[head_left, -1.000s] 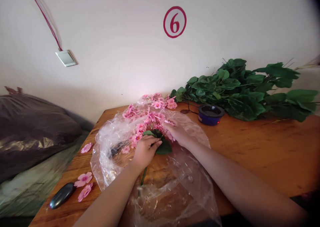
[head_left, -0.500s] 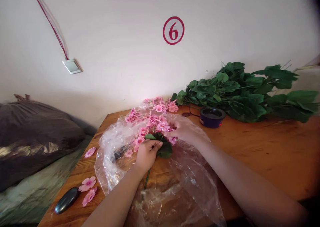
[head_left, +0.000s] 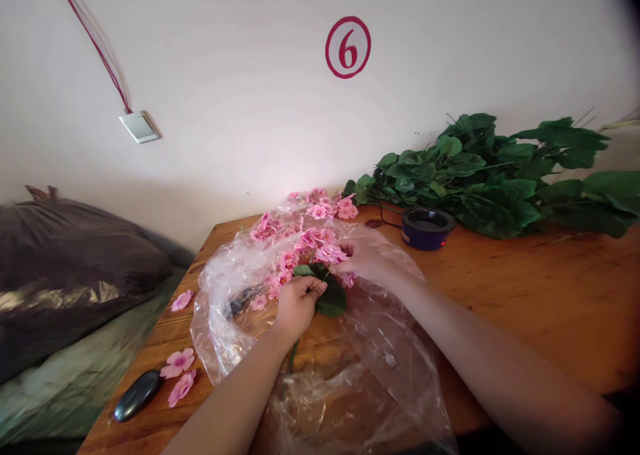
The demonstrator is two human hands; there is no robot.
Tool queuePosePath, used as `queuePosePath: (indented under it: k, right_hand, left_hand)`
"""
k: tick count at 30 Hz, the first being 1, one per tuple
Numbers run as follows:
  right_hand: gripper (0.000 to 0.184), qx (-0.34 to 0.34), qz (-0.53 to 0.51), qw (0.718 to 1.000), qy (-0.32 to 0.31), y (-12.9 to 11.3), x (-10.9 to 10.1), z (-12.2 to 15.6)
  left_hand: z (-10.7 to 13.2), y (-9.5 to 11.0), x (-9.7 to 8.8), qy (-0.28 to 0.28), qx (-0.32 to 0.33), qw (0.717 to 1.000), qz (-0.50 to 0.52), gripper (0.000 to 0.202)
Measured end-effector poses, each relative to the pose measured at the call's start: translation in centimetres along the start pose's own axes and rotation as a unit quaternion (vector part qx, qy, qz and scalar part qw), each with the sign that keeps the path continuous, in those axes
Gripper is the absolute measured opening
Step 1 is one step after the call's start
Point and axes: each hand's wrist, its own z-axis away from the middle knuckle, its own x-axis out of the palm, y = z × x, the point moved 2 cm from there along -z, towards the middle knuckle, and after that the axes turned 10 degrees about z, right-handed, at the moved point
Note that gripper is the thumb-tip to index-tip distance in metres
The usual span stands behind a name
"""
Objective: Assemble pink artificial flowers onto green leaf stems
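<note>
My left hand [head_left: 301, 301] pinches the green stem of an artificial flower spray, whose lower end [head_left: 293, 355] points down toward me. Dark green leaves [head_left: 332, 299] spread just beyond my fingertips. Pink blossoms [head_left: 330, 253] crowd the upper part of the spray, and my right hand [head_left: 361, 261] closes on them from the right, its fingertips partly hidden by petals. Beneath both hands lies a crumpled clear plastic bag [head_left: 220, 288]. More pink flowers [head_left: 273, 227] rest on the bag's far side.
Loose pink flowers [head_left: 177, 363] and a black, smooth oval object [head_left: 137, 395] lie at the wooden table's [head_left: 505, 301] left edge. A small dark blue round pot [head_left: 427, 228] with a red light and a cord stands behind right, before heaped leafy stems [head_left: 480, 175]. A dark bag [head_left: 70, 261] sits left.
The camera view has shifted slightly. Both hands stay at the spray in nearly the same position, with the blossoms by my right hand moved a little.
</note>
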Motion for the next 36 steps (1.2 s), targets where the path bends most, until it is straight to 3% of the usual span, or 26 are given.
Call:
queuePosePath:
  k: [17,24,36]
  right_hand:
    - [0.022,0.012,0.011,1.000,0.009,-0.2,0.6,0.2]
    - [0.022,-0.027,0.023,0.999,-0.015,-0.1,0.8,0.1]
    - [0.018,-0.032,0.030,0.999,-0.019,1.0,1.3,-0.1]
  left_hand:
    - [0.0,-0.4,0.2,0.004,-0.018,0.999,0.026,0.026]
    - [0.1,-0.3,0.1,0.005,-0.025,0.999,0.027,0.025]
    - [0.1,-0.2,0.2,0.007,-0.036,0.999,0.030,0.021]
